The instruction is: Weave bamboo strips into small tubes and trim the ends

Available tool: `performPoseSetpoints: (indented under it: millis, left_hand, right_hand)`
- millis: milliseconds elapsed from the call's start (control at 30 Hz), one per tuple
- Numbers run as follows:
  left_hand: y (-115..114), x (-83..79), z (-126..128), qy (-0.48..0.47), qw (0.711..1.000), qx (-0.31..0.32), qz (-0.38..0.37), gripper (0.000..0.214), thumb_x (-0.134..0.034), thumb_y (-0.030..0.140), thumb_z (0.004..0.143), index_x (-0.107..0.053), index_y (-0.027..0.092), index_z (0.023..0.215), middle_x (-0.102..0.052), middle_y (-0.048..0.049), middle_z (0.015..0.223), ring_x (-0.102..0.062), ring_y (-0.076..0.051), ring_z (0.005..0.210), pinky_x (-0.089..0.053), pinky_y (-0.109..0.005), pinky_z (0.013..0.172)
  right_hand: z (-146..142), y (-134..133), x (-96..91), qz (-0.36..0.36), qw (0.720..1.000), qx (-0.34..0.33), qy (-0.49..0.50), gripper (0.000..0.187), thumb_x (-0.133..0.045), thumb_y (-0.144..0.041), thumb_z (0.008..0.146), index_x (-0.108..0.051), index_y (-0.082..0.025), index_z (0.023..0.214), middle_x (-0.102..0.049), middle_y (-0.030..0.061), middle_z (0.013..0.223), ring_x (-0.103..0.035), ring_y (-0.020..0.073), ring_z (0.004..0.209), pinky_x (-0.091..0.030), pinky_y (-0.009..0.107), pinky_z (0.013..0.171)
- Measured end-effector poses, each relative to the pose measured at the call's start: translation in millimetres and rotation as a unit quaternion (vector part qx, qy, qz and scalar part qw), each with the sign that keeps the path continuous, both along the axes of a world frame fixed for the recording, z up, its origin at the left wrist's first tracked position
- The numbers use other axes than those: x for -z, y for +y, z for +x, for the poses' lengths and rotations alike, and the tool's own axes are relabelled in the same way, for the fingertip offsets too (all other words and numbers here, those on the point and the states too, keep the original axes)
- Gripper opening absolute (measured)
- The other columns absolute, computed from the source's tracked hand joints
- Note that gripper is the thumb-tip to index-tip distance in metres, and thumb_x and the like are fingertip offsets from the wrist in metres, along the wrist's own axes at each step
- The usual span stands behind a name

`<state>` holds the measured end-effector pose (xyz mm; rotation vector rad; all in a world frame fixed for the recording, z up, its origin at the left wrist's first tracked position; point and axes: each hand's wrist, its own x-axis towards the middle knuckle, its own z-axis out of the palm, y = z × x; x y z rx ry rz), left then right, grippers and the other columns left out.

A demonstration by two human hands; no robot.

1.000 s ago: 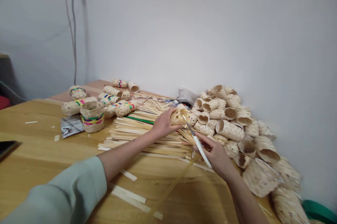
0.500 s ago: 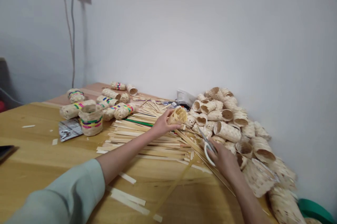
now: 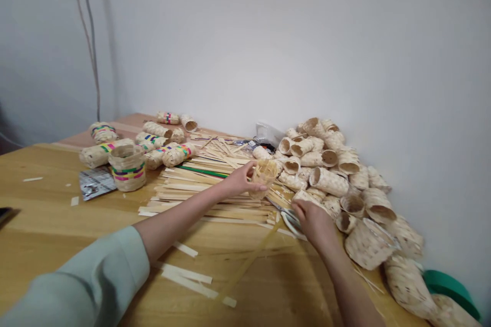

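Observation:
My left hand [image 3: 241,180] is closed round a small woven bamboo basket [image 3: 264,174], held just above a pile of flat bamboo strips [image 3: 199,189]. My right hand [image 3: 313,219] rests low on the wooden table [image 3: 57,230] with its fingers curled on the white handles of a pair of scissors [image 3: 288,218], whose blades lie flat on the strips, pointing left. A long thin strip [image 3: 249,263] runs from under the hands toward me.
A heap of plain woven baskets [image 3: 337,173] fills the right side against the white wall. Baskets with coloured bands [image 3: 128,160] stand at the left, beside a silvery packet [image 3: 94,182]. Cut strip pieces [image 3: 187,281] lie near me. A green object [image 3: 448,286] sits at the far right.
My right hand has lowered the scissors away from the basket down onto the table. My left hand has turned the small basket and brought it a little lower.

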<state>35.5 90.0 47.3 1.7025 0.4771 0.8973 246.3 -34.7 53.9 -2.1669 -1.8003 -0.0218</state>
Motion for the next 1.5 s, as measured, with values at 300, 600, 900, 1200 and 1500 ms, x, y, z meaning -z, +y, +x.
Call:
performPoseSetpoints:
  millis: [300,600,900,1200,1500]
  left_hand:
    - [-43,11.1,-32,0.184,0.975,-0.052,0.114,0.071,-0.077,0.043,0.060,-0.052,0.017,0.121,-0.066,-0.0088,0.106,-0.062,-0.025,0.093,-0.049,-0.034,0.076]
    - [-45,16.6,-57,0.057,0.981,0.121,-0.140,0.068,-0.049,0.068,0.078,-0.049,0.024,0.130,-0.056,-0.0081,0.131,-0.055,-0.023,0.117,-0.045,-0.032,0.090]
    - [-51,7.7,-45,0.015,0.974,0.018,-0.226,0.029,-0.067,0.042,0.072,-0.058,0.020,0.088,-0.067,-0.0016,0.095,-0.061,-0.020,0.097,-0.046,-0.031,0.081]
    - [-53,3.1,-47,0.019,0.964,0.042,-0.263,0.031,-0.068,0.039,0.071,-0.054,0.020,0.090,-0.065,-0.0015,0.093,-0.061,-0.018,0.088,-0.047,-0.030,0.077]
    - [-48,7.0,-42,0.040,0.973,0.048,-0.220,0.056,-0.053,0.066,0.075,-0.060,0.017,0.104,-0.064,-0.0073,0.108,-0.058,-0.023,0.100,-0.044,-0.035,0.084]
  right_hand:
    - [-59,6,-0.7,0.025,0.840,-0.268,0.470,0.087,-0.060,-0.061,0.078,-0.021,-0.026,0.148,-0.026,0.0081,0.154,-0.028,0.0228,0.139,-0.035,0.038,0.108]
    - [-72,10,22.9,0.037,0.831,-0.245,0.497,0.086,-0.066,-0.051,0.075,-0.024,-0.023,0.145,-0.050,0.0111,0.138,-0.048,0.0261,0.126,-0.043,0.042,0.103]
    - [-77,7,24.7,0.023,0.830,-0.268,0.489,0.075,-0.071,-0.042,0.074,-0.034,-0.024,0.136,-0.047,0.0108,0.140,-0.049,0.0260,0.125,-0.043,0.042,0.103]
    - [-77,10,30.5,0.012,0.819,-0.270,0.506,0.057,-0.072,-0.039,0.074,-0.046,-0.023,0.121,-0.060,0.0081,0.122,-0.058,0.0241,0.112,-0.046,0.039,0.096]
    - [-75,12,34.2,0.009,0.792,-0.283,0.541,0.056,-0.073,-0.037,0.073,-0.045,-0.024,0.120,-0.060,0.0062,0.122,-0.057,0.0224,0.111,-0.044,0.037,0.096]
